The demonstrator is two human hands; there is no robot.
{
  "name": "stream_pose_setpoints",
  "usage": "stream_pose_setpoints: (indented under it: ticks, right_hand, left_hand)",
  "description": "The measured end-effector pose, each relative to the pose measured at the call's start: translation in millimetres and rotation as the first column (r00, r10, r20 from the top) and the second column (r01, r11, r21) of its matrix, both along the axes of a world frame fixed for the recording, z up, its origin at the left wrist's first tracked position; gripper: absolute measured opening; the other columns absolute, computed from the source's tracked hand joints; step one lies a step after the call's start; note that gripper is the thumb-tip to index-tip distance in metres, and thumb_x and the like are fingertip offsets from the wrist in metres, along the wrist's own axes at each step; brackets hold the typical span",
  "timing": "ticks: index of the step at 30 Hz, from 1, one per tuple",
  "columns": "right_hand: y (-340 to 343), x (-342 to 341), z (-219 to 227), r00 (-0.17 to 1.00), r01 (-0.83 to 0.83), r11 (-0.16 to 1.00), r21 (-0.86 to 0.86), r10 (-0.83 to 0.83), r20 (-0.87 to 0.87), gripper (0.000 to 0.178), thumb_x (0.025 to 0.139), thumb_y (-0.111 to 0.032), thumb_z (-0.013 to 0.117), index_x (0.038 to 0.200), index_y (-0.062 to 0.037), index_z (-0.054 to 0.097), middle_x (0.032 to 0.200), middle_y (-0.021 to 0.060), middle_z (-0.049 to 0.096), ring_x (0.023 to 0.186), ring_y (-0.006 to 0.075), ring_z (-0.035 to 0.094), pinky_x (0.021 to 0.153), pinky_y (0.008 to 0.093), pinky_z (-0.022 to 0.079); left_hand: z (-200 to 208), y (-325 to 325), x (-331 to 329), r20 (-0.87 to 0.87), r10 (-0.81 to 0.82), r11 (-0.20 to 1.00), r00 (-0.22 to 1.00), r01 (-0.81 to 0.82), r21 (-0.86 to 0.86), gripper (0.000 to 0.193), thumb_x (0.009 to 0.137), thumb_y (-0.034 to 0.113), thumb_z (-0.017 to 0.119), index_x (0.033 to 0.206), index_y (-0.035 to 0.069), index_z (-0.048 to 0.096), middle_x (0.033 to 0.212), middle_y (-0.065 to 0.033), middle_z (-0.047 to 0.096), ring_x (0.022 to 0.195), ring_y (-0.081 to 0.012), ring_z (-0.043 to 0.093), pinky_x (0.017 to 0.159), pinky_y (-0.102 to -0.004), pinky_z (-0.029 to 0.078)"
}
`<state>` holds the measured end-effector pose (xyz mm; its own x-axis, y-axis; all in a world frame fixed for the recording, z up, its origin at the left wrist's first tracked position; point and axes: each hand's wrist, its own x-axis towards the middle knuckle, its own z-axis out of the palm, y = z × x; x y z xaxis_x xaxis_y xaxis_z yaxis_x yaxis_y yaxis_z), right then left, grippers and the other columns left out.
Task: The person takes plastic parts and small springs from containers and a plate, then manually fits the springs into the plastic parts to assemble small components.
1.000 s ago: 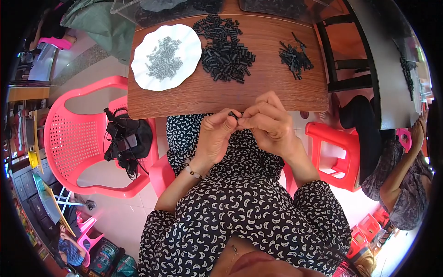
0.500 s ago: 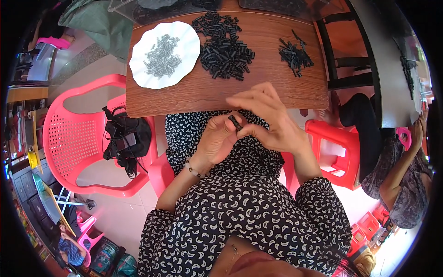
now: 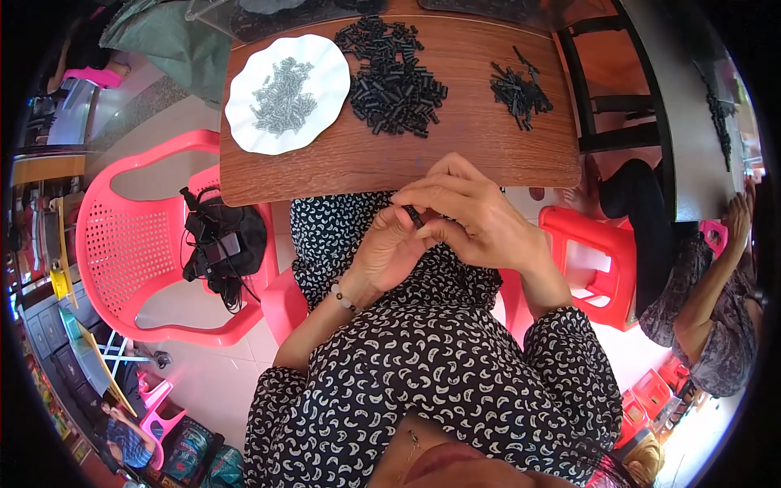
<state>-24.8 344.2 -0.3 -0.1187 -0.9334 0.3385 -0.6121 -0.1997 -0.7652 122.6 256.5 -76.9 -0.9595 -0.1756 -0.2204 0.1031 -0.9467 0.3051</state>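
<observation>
Just off the table's near edge, my left hand (image 3: 384, 254) pinches a small black tube-shaped piece (image 3: 414, 216) between thumb and fingers. My right hand (image 3: 482, 218) meets it from the right; its thumb presses at the lower end while its bent fingers arch over the top, partly hiding the piece. Beyond my hands lies a big heap of short black tubes (image 3: 399, 98). To its left, a wavy-rimmed white plate (image 3: 244, 134) bears a pile of small silvery metal springs (image 3: 283, 98). A smaller pile of longer black pieces (image 3: 521, 93) lies at the right.
The brown wooden table (image 3: 488, 154) ends just past my hands. Clear bins (image 3: 277, 18) stand along its far side. A pink chair (image 3: 122, 236) at the left holds a black bag with cables (image 3: 224, 248). At the right are a red stool (image 3: 598, 268) and another seated person (image 3: 708, 309).
My right hand's fingers have come down and closed in over the black piece, nearer to my left fingertips. My left hand has hardly moved.
</observation>
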Motion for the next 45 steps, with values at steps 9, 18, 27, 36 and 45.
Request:
stream_pose_setpoints:
  ticks: [9,18,27,36,45]
  right_hand:
    - [2.5,1.9,2.5,1.0,0.025,1.0,0.012,-0.025,-0.013,0.048,0.064,0.006,0.066,0.111,-0.0048,0.067,0.098,0.0049,0.068,0.084,0.0272,0.054,0.075,0.0359,0.049]
    - [4.1,9.0,-2.9,0.998,0.066,0.997,-0.03,-0.066,0.0,0.044,0.064,0.006,0.066,0.106,-0.0043,0.065,0.092,0.0064,0.067,0.087,0.0273,0.054,0.078,0.0379,0.046]
    - [4.7,9.9,-16.3,0.997,0.078,0.994,-0.075,-0.077,0.022,0.043,0.062,0.007,0.067,0.103,-0.0062,0.068,0.088,0.0035,0.068,0.084,0.0251,0.054,0.078,0.0365,0.042]
    - [3.3,2.3,-9.6,0.994,0.105,0.992,-0.065,-0.102,0.044,0.048,0.066,-0.002,0.076,0.113,-0.0052,0.066,0.104,0.0055,0.069,0.091,0.0251,0.055,0.085,0.0352,0.044]
    - [9.2,-2.2,-17.4,0.965,0.254,0.963,-0.086,-0.246,0.09,0.038,0.067,-0.018,0.083,0.099,-0.0081,0.064,0.103,0.0033,0.068,0.096,0.0255,0.054,0.087,0.0358,0.042]
  left_hand:
    - [-6.3,1.4,3.0,-0.014,0.001,1.0,1.0,-0.001,0.015,0.017,0.082,0.026,0.074,0.093,0.014,0.071,0.104,0.0038,0.062,0.1,-0.0129,0.057,0.09,-0.0337,0.045]
    - [1.0,1.2,4.2,-0.036,0.04,0.999,0.999,-0.042,-0.034,0.014,0.082,0.025,0.075,0.091,0.014,0.072,0.103,0.0025,0.063,0.102,-0.0134,0.057,0.093,-0.0343,0.045]
    - [-4.5,-1.1,7.2,0.083,-0.02,0.996,0.996,0.027,-0.081,0.004,0.081,0.018,0.075,0.082,0.018,0.071,0.102,0.0034,0.06,0.106,-0.0157,0.055,0.101,-0.0401,0.042]
    - [-7.2,-1.3,3.2,-0.031,0.048,0.999,0.998,-0.048,-0.007,0.021,0.083,0.025,0.074,0.102,0.015,0.073,0.103,0.0037,0.065,0.1,-0.0125,0.057,0.095,-0.0355,0.044]
    - [-7.7,-3.4,-2.4,-0.08,0.099,0.995,0.992,-0.1,-0.015,0.03,0.086,0.027,0.07,0.113,0.014,0.067,0.104,0.0048,0.064,0.099,-0.0101,0.057,0.097,-0.0333,0.042]
